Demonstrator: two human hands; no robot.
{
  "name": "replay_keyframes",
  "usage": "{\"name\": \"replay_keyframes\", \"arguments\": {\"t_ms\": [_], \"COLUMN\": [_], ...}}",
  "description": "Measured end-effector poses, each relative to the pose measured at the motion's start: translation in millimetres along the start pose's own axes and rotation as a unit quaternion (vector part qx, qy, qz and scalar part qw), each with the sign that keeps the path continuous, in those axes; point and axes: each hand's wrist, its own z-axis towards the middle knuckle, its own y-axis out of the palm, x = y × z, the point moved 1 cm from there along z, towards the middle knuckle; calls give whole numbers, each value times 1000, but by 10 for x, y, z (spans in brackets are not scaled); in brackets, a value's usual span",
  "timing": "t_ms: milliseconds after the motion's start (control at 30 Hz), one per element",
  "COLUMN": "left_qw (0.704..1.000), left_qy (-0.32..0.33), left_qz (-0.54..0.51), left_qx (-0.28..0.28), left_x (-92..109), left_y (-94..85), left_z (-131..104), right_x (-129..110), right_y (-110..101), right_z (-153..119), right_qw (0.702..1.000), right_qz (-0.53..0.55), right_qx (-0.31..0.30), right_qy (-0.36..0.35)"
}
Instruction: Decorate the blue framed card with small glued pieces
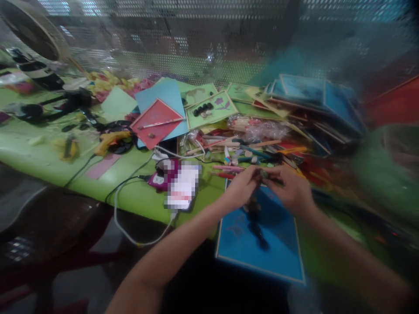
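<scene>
My left hand (pixel 241 187) and my right hand (pixel 291 188) meet above the far edge of a blue board (pixel 275 257) with a pale border. Between their pinched fingertips is a small greenish-grey pebble (pixel 263 174), partly covered by the fingers and blurred. Below the hands, a row of dark stones (pixel 257 229) runs down the board, with lighter pieces at its upper end. A faint drawn pattern (pixel 236 227) shows on the board left of the stones.
Pens, sticks and small stones (pixel 245 153) crowd the green table (pixel 206 192) beyond the board. Blue framed boards (pixel 303 89) are piled behind. To the left are a phone (pixel 183 187) with cables, a yellow-handled tool (pixel 108 141) and a red board (pixel 157 124).
</scene>
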Motion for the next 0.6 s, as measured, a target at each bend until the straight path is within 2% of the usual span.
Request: {"name": "replay_keyframes", "arguments": {"t_ms": [200, 467, 600], "left_qw": [1000, 995, 991], "left_qy": [-4, -42, -41], "left_qz": [-9, -88, -130], "left_qx": [0, 3, -4], "left_x": [-2, -29, -77], "left_y": [10, 46, 61], "left_z": [3, 17, 32], "right_x": [-1, -25, -26], "right_y": [-2, -14, -18], "right_z": [-2, 0, 3], "right_qw": [1000, 1000, 1000], "right_qz": [9, -8, -25], "right_qx": [-2, 3, 1], "right_qy": [0, -7, -16]}}
